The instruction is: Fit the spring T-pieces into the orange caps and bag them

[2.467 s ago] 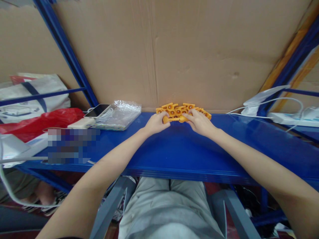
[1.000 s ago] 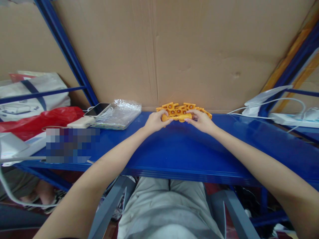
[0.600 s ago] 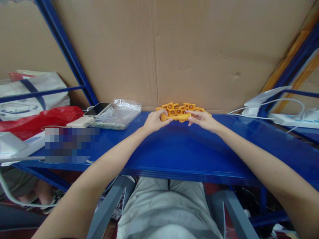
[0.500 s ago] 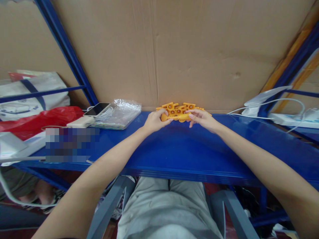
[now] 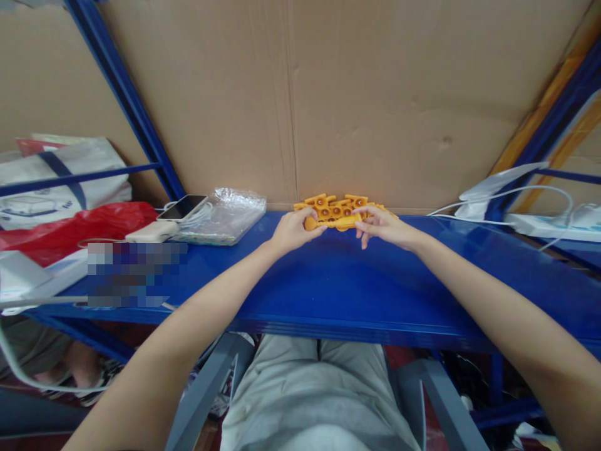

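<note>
While the left hand (image 5: 292, 230) pinches one orange plastic toothed piece (image 5: 331, 221) off the orange pile (image 5: 345, 205), right hand (image 5: 385, 227) fingers rest loosely open on its other end; seemingly mid-sort, needing a steady lift.

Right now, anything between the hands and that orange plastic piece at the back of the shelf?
Nothing visible. The left hand grips the left end of the orange plastic piece; the right hand touches its right end with its fingertips. The rest of the orange parts lie behind it, against the cardboard.

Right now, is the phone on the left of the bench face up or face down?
Face up. The phone lies flat with its dark glass screen upward, beside the clear plastic bag on the blue bench. Screen looks dark; on or off, cannot tell.
</note>
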`<act>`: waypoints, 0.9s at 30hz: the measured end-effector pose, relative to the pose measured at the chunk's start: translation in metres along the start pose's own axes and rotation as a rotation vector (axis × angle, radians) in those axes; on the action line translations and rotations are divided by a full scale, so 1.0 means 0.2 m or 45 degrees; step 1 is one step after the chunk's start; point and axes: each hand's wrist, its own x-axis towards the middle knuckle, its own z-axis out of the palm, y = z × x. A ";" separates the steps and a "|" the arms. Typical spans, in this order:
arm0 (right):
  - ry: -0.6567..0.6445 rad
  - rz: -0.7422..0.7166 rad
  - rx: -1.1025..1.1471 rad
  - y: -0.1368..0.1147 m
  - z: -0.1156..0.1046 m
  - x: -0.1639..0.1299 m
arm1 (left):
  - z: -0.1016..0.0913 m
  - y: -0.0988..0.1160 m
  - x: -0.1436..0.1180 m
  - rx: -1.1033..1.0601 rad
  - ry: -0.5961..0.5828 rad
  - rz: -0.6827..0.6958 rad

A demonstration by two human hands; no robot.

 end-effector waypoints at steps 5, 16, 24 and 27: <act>-0.103 -0.060 -0.047 -0.03 -0.02 -0.03 | -0.01 0.02 0.00 0.004 0.023 -0.001; 0.106 0.152 -0.039 0.02 0.06 0.02 | 0.00 0.01 0.00 -0.025 0.046 -0.020; -0.075 -0.036 -0.087 0.04 0.01 0.00 | 0.01 0.00 0.00 -0.009 0.025 -0.051; -0.056 -0.012 -0.051 0.03 0.02 0.00 | 0.00 0.01 -0.01 0.030 0.019 -0.045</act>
